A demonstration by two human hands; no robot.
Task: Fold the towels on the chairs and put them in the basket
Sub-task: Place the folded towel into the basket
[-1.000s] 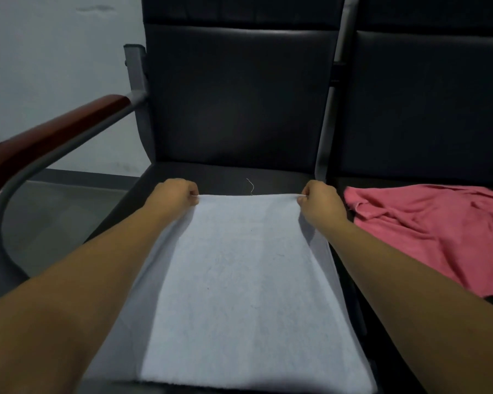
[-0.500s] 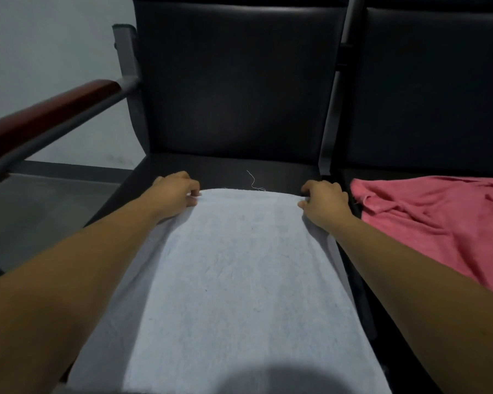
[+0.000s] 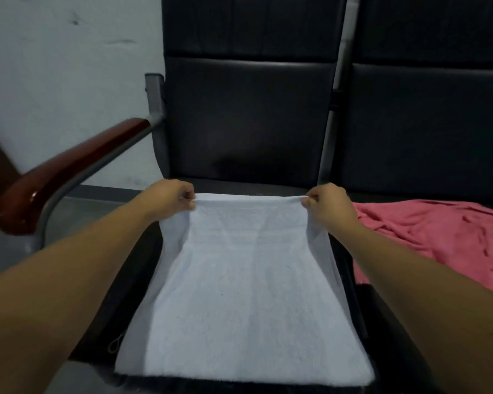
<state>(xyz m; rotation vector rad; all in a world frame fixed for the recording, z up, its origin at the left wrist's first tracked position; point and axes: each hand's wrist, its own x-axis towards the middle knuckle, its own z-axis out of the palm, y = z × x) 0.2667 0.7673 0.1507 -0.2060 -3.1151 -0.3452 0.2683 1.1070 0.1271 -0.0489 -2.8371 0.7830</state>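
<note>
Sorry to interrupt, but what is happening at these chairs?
A person is folding a white towel spread on a black chair. The left hand and right hand each pinch a far corner, holding that edge raised above the seat. A pink towel lies crumpled on the neighbouring chair.

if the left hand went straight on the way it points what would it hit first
Likely the black padded chair backrest; the left hand, pinching the pale blue towel by a far corner, points toward it, though depth is unclear.
</note>
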